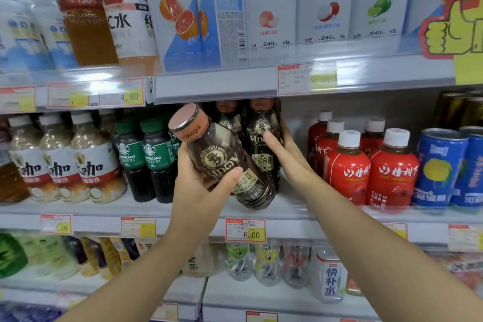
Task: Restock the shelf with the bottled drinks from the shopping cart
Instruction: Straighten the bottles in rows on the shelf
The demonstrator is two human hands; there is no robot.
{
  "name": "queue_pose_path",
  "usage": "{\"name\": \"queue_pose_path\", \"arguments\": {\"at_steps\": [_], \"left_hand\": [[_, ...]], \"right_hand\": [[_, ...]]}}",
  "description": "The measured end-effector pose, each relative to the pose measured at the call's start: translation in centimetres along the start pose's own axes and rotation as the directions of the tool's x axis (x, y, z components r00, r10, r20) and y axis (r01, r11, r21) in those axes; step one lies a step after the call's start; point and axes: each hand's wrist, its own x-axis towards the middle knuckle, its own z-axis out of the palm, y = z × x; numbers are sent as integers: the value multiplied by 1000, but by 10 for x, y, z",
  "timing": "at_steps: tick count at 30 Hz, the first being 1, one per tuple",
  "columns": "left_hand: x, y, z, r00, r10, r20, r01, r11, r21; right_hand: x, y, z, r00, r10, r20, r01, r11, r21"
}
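Observation:
My left hand (201,183) grips a dark coffee bottle (222,157) with a copper cap, tilted with its cap to the upper left and its base over the middle shelf (300,213). My right hand (282,149) holds a second, upright coffee bottle (261,136) of the same kind that stands on that shelf, thumb on its front and fingers behind. A third bottle of this kind (228,117) stands further back. The shopping cart is out of view.
Green-labelled coffee bottles (154,154) stand left of the gap, red bottles with white caps (366,165) to the right, blue cans (441,167) beyond. White cartons (271,8) fill the shelf above, small bottles (266,261) the shelf below. Price tags (245,230) line the shelf edges.

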Motion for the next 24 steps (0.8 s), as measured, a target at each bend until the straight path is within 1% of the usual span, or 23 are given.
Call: {"name": "queue_pose_path", "arguments": {"at_steps": [3, 5, 6, 7, 9, 10, 12, 13, 14, 17, 21, 24], "left_hand": [[0, -4, 1, 1000, -8, 6, 8, 1000, 3], [1, -6, 3, 1000, -13, 12, 13, 1000, 7], [2, -7, 3, 1000, -20, 18, 20, 1000, 8], [2, -8, 4, 999, -25, 23, 25, 1000, 11], [4, -9, 4, 999, -29, 29, 28, 999, 23], [5, -9, 4, 999, -29, 27, 29, 999, 25], [7, -9, 2, 999, -32, 26, 31, 999, 19], [8, -10, 1, 999, -34, 28, 34, 999, 17], [9, -10, 0, 999, -35, 31, 35, 999, 17], [11, -11, -5, 999, -18, 37, 17, 1000, 23], [11, -14, -9, 999, -16, 33, 15, 1000, 10], [11, -15, -10, 999, -11, 42, 10, 1000, 8]], "right_hand": [[-1, 4, 0, 999, -39, 14, 40, 999, -35], [-2, 5, 0, 1000, -20, 11, 20, 999, -40], [-2, 4, -1, 1000, 11, -20, -10, 1000, 7], [0, 2, -1, 995, 62, -81, -55, 995, 89], [9, -3, -4, 960, 202, -192, -142, 948, 286], [14, -7, -6, 938, 272, -216, -187, 920, 343], [23, -14, -6, 908, 371, -192, -279, 880, 383], [26, -16, -3, 904, 391, -171, -300, 867, 397], [29, -16, -1, 905, 398, -147, -313, 860, 404], [37, -9, 2, 928, 360, -90, -291, 856, 427], [41, -5, 1, 931, 341, -128, -264, 875, 407], [38, -9, 5, 932, 341, -122, -272, 882, 385]]}}
